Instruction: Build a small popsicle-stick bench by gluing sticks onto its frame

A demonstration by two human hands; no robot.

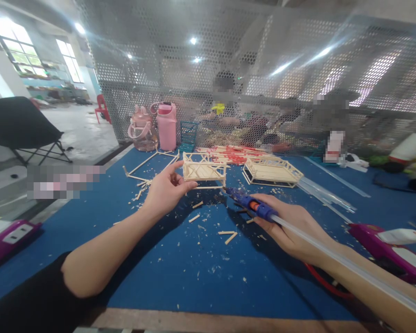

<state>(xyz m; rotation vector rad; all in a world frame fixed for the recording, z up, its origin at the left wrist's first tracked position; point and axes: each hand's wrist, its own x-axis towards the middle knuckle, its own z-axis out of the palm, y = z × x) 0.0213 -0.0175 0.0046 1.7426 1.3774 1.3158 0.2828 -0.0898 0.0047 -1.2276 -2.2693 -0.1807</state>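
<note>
A: Biggest thing on the blue-covered counter (180, 277)?

B: Pale box frame of thin wooden sticks (204, 169), long axis L-to-R across the view.

A: Hands?

B: Left hand (166, 189) sits just in front of the frame's near-left corner, the nearer of the two. Thumb + fingers pinch a thin bare wooden stick (210, 187) lying along the frame's near bottom edge, parallel w/ it. Right hand (291, 226) is in front & right of the frame, farther off, clenched round a blue hot-glue gun (253, 206). Nozzle aims at the frame's near-right corner, by the stick's free end. Can't tell if touching.
</note>
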